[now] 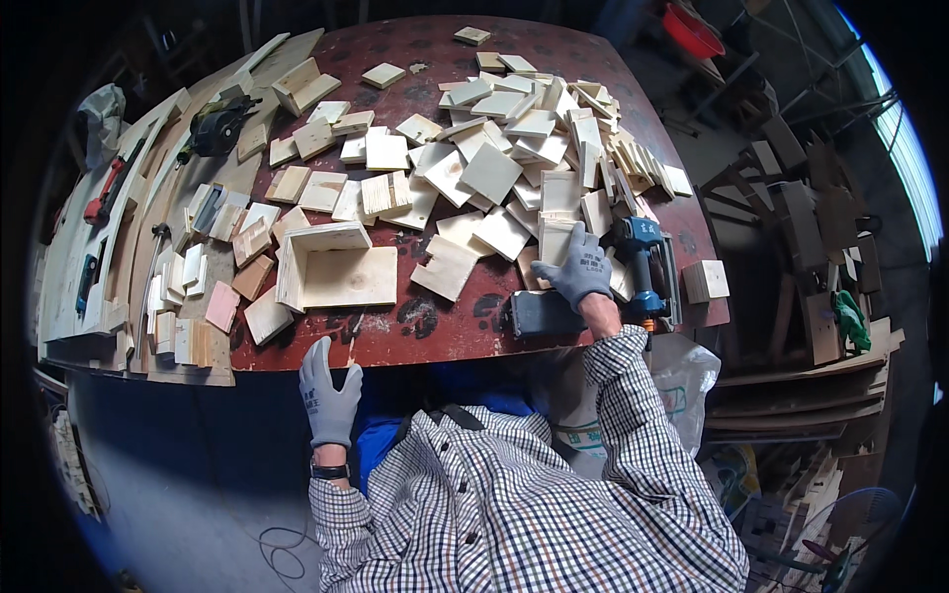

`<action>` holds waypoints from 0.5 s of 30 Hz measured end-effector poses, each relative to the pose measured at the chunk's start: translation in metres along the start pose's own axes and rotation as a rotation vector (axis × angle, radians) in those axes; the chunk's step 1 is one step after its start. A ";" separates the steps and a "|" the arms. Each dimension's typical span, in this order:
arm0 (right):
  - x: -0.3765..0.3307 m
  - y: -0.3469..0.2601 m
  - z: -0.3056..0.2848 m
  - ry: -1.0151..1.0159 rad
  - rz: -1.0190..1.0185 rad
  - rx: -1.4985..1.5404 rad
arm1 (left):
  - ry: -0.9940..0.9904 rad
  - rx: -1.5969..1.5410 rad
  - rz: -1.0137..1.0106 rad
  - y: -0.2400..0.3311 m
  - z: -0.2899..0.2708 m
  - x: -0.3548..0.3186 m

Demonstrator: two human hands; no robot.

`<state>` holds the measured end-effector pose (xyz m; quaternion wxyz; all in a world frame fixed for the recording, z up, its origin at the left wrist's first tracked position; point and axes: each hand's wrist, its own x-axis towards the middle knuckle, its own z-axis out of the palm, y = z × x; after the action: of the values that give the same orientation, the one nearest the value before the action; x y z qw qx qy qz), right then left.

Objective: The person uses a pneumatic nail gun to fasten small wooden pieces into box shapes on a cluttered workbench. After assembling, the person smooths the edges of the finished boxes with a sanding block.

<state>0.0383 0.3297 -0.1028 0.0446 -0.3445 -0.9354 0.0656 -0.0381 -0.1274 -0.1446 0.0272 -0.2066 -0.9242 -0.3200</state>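
My left hand (331, 395), in a grey work glove, hovers at the table's near edge with fingers and thumb apart, holding nothing. Just beyond it stands an L-shaped wooden piece (348, 277) of joined boards. My right hand (578, 269), gloved alike, reaches over the wood at the right with fingers spread. Its fingertips are at a pale board (557, 237); I see no grip on it, though the glove hides part of the contact. Close to its right lies a blue nail gun (645, 267). A dark grey block (544, 314) sits below that hand.
A big heap of small pale boards (491, 173) covers the middle of the red table (445, 341). More offcuts (193, 267) and a red-handled tool (102, 198) lie at the left. A wood block (705, 282) is at the right edge. Scrap wood (811, 395) fills the floor beyond.
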 end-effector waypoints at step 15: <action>-0.091 -0.075 -0.074 -0.693 -0.277 2.166 | -0.013 -0.206 0.568 0.125 -0.036 0.039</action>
<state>0.0685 0.2207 -0.0222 0.0646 0.0176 -0.3798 0.9227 -0.0267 -0.0460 -0.0365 0.0887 -0.4604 -0.7923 -0.3904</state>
